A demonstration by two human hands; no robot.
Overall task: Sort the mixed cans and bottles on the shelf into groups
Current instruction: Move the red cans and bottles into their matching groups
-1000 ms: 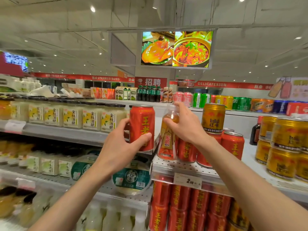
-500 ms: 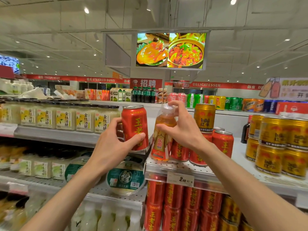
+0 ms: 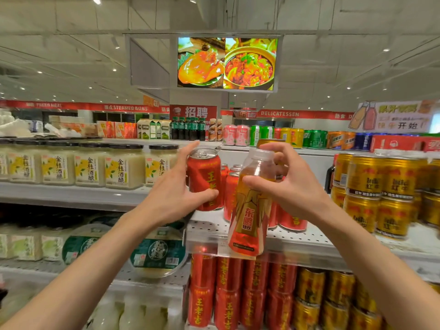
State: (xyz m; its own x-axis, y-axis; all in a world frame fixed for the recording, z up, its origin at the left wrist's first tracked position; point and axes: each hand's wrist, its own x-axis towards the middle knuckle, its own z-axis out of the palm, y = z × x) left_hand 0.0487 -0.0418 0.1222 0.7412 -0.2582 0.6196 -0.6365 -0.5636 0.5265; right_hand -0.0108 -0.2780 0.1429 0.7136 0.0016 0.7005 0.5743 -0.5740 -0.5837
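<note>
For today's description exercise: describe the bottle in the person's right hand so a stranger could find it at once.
Start at the white perforated shelf stocked with red cans and gold cans. In front of it, the right hand grips an amber bottle. It alone is clear plastic with a pale cap and red-and-gold label; its neighbours are metal cans.

Supermarket aisle, ceiling-hung food screen point(image 3: 227, 63)

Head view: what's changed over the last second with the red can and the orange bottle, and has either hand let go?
The right hand has lifted the orange bottle off the perforated shelf and drawn it toward the camera, tilted; before, it stood among the red cans. The left hand keeps its grip on the red can, which now leans slightly. Neither hand let go. The gold cans stay put.
</note>
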